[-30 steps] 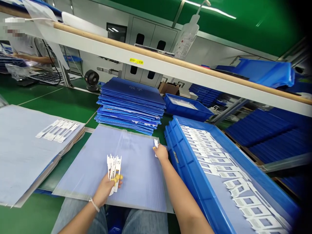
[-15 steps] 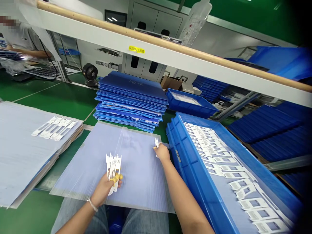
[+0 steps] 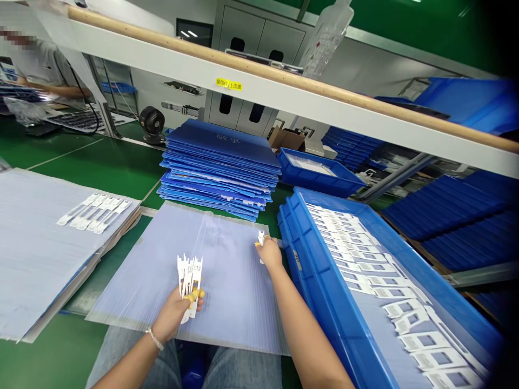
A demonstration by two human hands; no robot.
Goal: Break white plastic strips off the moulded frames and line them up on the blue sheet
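Several white plastic frames (image 3: 190,269), fanned out and upright, are gripped in my left hand (image 3: 177,310), which wears yellow finger cots. My right hand (image 3: 270,252) is closed on a single white plastic frame (image 3: 260,236) near the right far corner of the sheet stack; its fingers partly hide the piece. Both hands are over a stack of translucent film sheets (image 3: 227,319) in front of me. Rows of similar white frames lie in the blue tray (image 3: 332,302) to the right. On the left sheet pile (image 3: 36,259), a small group of white frames (image 3: 94,212) lies side by side.
Behind the sheets stands a tall stack of blue boards (image 3: 221,167). A smaller blue bin (image 3: 320,172) sits beyond the tray. A white shelf beam (image 3: 279,86) crosses above the bench. A black fan (image 3: 152,124) stands at the back, and a person (image 3: 44,65) sits far left.
My right hand has stayed in nearly the same spot, its frame turned slightly. The left hand keeps its bunch of frames. The whole view has shifted very slightly.
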